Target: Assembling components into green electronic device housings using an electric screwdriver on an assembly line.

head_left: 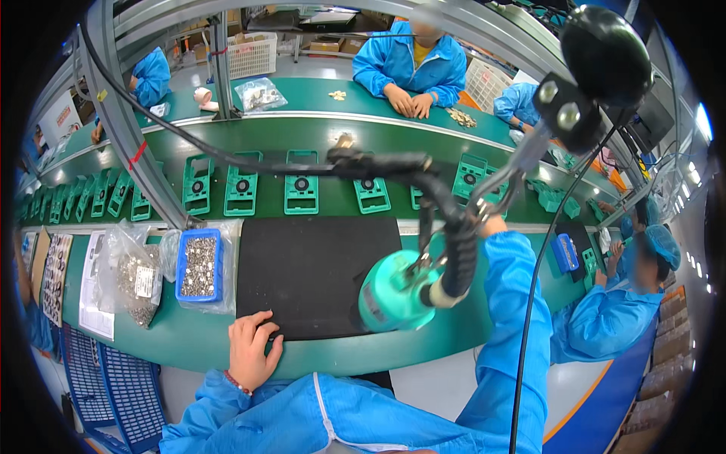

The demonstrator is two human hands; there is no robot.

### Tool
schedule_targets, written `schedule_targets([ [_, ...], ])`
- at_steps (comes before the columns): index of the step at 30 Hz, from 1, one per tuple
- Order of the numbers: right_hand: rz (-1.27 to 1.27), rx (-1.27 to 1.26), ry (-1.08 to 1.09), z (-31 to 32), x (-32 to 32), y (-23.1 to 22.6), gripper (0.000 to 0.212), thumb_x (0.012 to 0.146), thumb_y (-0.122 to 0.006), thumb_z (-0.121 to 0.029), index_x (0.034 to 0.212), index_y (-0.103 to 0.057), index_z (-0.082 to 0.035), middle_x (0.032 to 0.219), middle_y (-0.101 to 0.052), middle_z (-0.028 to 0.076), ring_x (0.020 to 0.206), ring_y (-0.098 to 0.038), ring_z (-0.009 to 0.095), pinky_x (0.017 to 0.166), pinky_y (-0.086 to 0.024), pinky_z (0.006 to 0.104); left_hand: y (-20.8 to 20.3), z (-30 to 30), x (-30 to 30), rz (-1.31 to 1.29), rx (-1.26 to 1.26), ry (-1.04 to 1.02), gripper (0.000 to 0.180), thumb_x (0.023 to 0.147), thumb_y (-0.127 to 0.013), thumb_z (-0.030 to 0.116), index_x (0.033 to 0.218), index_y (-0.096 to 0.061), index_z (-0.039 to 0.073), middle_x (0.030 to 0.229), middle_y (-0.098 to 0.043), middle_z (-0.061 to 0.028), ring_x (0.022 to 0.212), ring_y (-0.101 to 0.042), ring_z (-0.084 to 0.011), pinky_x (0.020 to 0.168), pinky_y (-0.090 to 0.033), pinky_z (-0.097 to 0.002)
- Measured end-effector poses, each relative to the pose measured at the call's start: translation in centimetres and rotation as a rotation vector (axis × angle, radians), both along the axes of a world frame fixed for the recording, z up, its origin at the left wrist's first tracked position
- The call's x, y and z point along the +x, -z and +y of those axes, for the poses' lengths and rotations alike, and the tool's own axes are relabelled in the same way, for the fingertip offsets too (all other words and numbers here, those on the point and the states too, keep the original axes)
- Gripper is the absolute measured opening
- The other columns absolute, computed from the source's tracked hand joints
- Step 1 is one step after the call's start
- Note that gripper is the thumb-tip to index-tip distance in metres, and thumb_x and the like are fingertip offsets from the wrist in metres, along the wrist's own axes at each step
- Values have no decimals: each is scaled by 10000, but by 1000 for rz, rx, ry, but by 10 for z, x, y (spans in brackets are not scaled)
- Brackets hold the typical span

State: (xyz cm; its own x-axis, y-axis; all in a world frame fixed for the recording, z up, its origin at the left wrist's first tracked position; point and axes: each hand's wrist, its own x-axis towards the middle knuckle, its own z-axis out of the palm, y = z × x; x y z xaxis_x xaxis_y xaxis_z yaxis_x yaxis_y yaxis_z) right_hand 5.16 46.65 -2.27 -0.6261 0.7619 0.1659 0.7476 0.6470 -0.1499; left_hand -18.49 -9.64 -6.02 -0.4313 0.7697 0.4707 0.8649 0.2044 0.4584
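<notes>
My left hand (253, 348) lies at the near left corner of a black mat (318, 265) on the green bench, its fingers slightly bent and apart, holding nothing. My right arm stretches forward to the far edge of the bench. There, my right hand (494, 225) is mostly behind the metal hook and black hose of a hanging tool, so its fingers are hidden. The tool's teal rounded body (395, 291) hangs over the mat's right side. Beyond the right hand, green plastic frames (470, 178) with black round centres lie on the conveyor belt.
A blue bin (179, 281) of small metal parts stands left of the mat, beside a clear bag (136, 284) of similar parts. A metal post (144, 144) rises at left. A black cable (529, 303) hangs by my right arm. Co-workers sit across the belt and at right.
</notes>
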Motion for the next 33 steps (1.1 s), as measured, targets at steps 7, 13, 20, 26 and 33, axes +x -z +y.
schedule_targets([
  [7, -123, -131, 135, 65, -32, 39, 542, 836, -762, -258, 1278, -605, 13, 1291, -601, 260, 1218, -566, 404, 1053, -450, 449, -1, 4, 2, 42, -42, -4, 276, 751, -742, 79, 998, -620, 88, 1214, -603, -86, 1078, -549, -314, 915, -405, -446],
  [13, -211, -45, 96, 34, -49, 3, 542, 814, -653, -34, 1337, -513, -65, 1360, -528, 252, 1186, -580, 425, 991, -490, 493, 3, 0, 4, 71, -71, -37, 266, 747, -742, 88, 988, -630, 82, 1225, -593, -87, 1094, -539, -312, 919, -402, -441],
  [20, 203, 190, -571, -62, -170, -22, 396, 851, -644, -71, 1235, -548, -70, 1190, -552, 222, 1055, -604, 437, 854, -516, 515, 1, 4, -1, 53, -48, 5, 275, 778, -731, 143, 1031, -628, 110, 1230, -586, -65, 1109, -549, -280, 923, -408, -429],
  [26, 359, -69, -616, -182, -304, 9, 408, 919, -664, -229, 1290, -555, -100, 1144, -593, 211, 970, -647, 394, 864, -516, 465, 2, 1, -3, 52, -36, -4, 273, 787, -726, 161, 1042, -635, 126, 1233, -589, -52, 1108, -555, -258, 911, -416, -409],
  [33, 149, -2, -227, -226, -392, 14, 935, 905, -536, -669, 1358, -379, 133, 1097, -668, 299, 959, -677, 443, 809, -545, 494, 4, 0, -5, 68, -9, -22, 263, 787, -734, 183, 1024, -635, 128, 1217, -601, -49, 1090, -567, -251, 883, -413, -399],
])
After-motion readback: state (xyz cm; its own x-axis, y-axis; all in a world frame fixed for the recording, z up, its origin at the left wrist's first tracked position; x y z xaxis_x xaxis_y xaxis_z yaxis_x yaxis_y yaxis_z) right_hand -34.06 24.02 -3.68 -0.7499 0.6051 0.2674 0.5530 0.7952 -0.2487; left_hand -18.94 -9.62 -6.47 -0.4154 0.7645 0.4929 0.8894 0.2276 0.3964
